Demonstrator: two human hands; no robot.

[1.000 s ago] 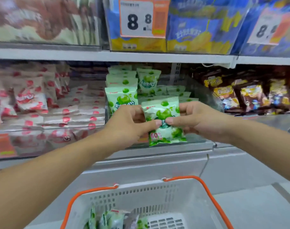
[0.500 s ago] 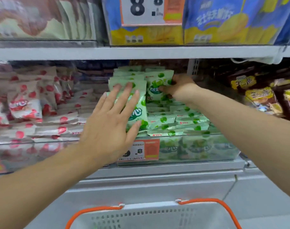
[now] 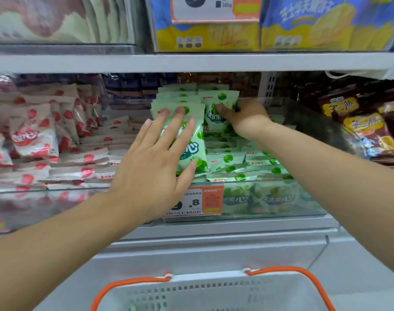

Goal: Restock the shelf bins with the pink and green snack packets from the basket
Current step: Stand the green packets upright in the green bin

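A clear shelf bin (image 3: 270,212) in the middle holds green snack packets: a standing row at its left and flat ones at its right. My left hand (image 3: 155,167) lies flat, fingers spread, against the front standing green packet (image 3: 197,151). My right hand (image 3: 245,117) is inside the bin and pinches an upright green packet (image 3: 216,117) at its right edge, behind the flat ones. To the left, a second clear bin (image 3: 34,207) holds pink packets (image 3: 32,138). The white basket (image 3: 214,290) with orange handles shows only its rim at the bottom; its contents are cut off.
A shelf board (image 3: 191,61) runs above the bins, carrying blue and yellow bags (image 3: 326,23) and a price card (image 3: 214,7). Brown snack packs (image 3: 362,131) fill the bin to the right. An orange price label (image 3: 198,200) sticks to the green bin's front.
Both hands held one green packet in front of the shelf; my right hand carried it into the bin and stood it up, while my left hand let go and pressed flat on the front standing packet.
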